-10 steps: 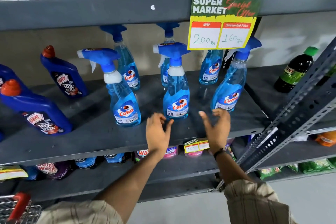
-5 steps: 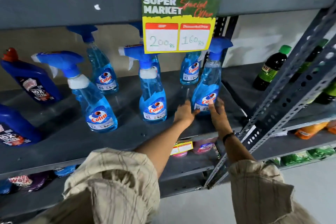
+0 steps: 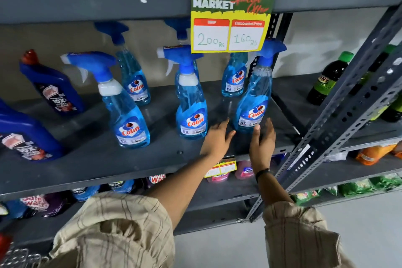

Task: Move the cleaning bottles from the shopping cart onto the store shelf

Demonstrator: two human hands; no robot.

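Note:
Several blue Colin spray bottles stand on the grey middle shelf (image 3: 91,159). The front right spray bottle (image 3: 253,102) stands upright just beyond my two hands. My left hand (image 3: 217,139) hovers open at its lower left. My right hand (image 3: 262,141) is open at its lower right, fingers just in front of the base. Neither hand grips it. Two more front bottles stand at the centre (image 3: 191,113) and to the left (image 3: 126,119). A corner of the shopping cart (image 3: 13,257) shows at the bottom left.
Dark blue toilet cleaner bottles (image 3: 54,91) stand at the shelf's left. A price sign (image 3: 230,19) hangs from the upper shelf edge. A slanted metal upright (image 3: 339,115) crosses on the right, with green-capped bottles (image 3: 328,78) behind. Packets fill the lower shelves.
Both hands reached to the front right spray bottle, touched its base half a second ago, and have now drawn slightly back from it with fingers spread.

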